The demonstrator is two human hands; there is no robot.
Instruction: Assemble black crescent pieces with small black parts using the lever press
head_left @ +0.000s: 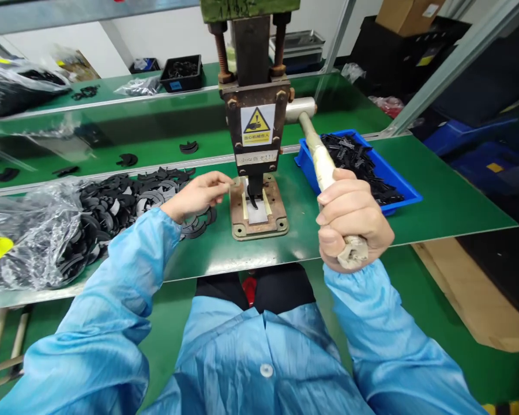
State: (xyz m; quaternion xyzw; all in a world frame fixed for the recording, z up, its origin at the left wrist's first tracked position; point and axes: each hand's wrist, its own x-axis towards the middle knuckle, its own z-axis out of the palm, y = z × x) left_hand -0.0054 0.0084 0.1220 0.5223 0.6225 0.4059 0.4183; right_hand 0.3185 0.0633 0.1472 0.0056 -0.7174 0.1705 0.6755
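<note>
biggest risk i see: left hand [198, 196] sits right at the hand press [256, 124], fingertips pinched on a small part i can't make out, just left of the black punch tip [254, 196] over the base plate [258, 214]. right hand [351, 222] is fisted tight around the taped lever handle [324, 167]; any pull while those fingers are that close would likely nip them, hence the warning label [257, 124]. a crooked part would probably get mis-punched. around: heap of black curved parts [125, 202] near left, spilling from a clear bag [26, 242]; blue bin [398, 184] of black pieces right of the press, behind the lever. loose parts touch the base plate's left edge and could slide under.
</note>
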